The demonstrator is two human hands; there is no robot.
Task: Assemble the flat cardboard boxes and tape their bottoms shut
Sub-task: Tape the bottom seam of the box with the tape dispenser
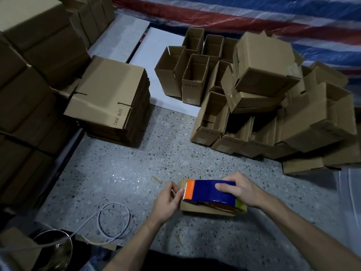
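Observation:
A small cardboard box [203, 209] lies on the speckled floor in front of me. On top of it sits a blue tape dispenser [207, 192] with an orange toothed end. My right hand [241, 189] grips the dispenser from above, fingers curled over it. My left hand [169, 198] holds the box's left end, fingertips next to the orange cutter. A stack of flat cardboard boxes [111, 94] marked with black print lies further back on the left.
A heap of assembled boxes [269, 106] fills the right, with open upright ones [193, 75] behind it. Tall cardboard stacks [29, 75] line the left. A white cable [115, 223] loops on the floor near left. A striped tarp [254, 14] hangs at the back.

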